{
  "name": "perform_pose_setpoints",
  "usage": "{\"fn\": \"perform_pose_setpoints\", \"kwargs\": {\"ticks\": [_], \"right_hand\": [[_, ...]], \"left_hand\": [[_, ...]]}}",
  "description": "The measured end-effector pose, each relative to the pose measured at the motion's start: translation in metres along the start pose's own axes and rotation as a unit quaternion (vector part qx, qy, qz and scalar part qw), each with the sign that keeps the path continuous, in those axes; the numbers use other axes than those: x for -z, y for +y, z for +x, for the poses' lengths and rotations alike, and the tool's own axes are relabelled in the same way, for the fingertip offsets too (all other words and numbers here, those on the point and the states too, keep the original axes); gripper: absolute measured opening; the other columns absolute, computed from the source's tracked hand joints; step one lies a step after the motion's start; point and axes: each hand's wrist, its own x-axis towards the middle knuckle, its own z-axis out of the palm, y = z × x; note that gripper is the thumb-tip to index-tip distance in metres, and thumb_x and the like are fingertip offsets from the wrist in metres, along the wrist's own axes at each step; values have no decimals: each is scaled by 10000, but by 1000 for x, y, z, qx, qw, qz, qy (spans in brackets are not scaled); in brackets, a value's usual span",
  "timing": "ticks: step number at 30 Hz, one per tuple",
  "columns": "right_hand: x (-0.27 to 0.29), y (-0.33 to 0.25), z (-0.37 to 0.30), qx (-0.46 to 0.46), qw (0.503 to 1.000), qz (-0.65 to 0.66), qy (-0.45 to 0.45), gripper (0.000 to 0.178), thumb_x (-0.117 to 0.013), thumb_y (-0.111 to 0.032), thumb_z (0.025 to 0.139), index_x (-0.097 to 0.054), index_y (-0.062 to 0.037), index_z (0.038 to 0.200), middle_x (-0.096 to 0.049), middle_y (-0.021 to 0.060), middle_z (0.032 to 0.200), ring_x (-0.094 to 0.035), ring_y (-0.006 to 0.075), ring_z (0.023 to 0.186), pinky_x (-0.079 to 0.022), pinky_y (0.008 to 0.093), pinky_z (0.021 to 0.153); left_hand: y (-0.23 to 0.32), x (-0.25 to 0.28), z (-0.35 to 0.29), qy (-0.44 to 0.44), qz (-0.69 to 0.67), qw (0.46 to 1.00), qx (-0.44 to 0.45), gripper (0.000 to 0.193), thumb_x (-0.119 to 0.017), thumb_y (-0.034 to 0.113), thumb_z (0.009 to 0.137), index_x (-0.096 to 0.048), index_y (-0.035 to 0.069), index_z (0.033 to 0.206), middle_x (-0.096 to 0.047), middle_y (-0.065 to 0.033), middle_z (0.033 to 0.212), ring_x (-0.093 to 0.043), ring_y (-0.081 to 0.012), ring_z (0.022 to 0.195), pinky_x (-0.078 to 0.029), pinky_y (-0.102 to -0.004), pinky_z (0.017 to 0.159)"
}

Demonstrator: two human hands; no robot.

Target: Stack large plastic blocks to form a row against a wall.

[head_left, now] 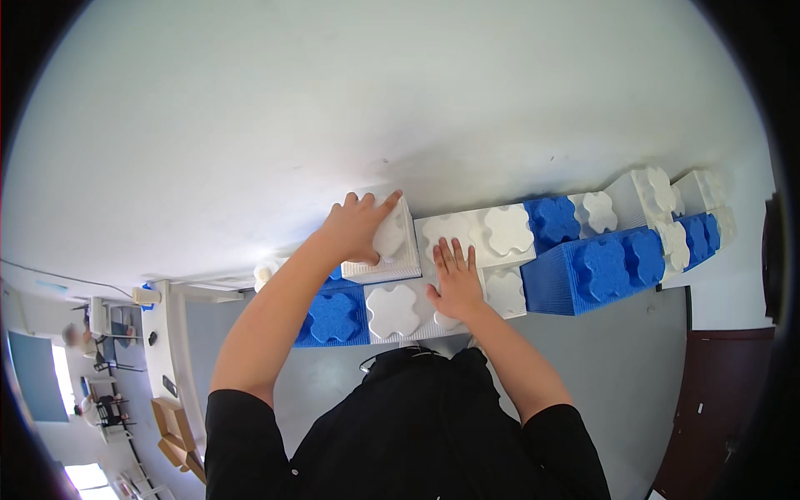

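A row of large white and blue building blocks with ribbed sides and clover-shaped studs runs along the wall. My left hand [360, 228] grips the top of a white building block [408, 242], its thumb on the near side of the stud and its fingers spread over the far side. That block sits higher than the blue block [333, 317] in front of it. My right hand [457, 282] lies flat with fingers apart on a white block [507, 232] just to the right. The palm hides part of the studs below it.
Farther right stand a big blue block [608, 267] and several white and blue ones. A pale wall [400, 92] rises behind the row. At left are a white table [179, 333], an open cardboard box [175, 433] and people seated far off. A brown door [717, 400] is at right.
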Motion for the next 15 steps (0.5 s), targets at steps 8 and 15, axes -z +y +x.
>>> {"fn": "perform_pose_setpoints", "kwargs": {"ticks": [8,15], "right_hand": [[2,47,15,-23,977,211,3,626,-709,-282,897,-574,-31,1454,-484,199,1597,-391,410,1504,-268,593,1248],[146,-44,73,77,974,187,105,858,-853,-302,802,-473,-48,1529,-427,281,1576,-410,482,1438,-332,588,1207]], "left_hand": [[-37,-58,-48,310,-256,915,-46,1043,-853,269,723,-362,132,1634,-559,-227,1456,-531,-465,1328,-460,-495,1127],[0,-227,-92,244,-244,915,208,1062,-789,546,831,-330,18,1630,-279,-270,1687,-188,-476,1586,-219,-607,1255]]}}
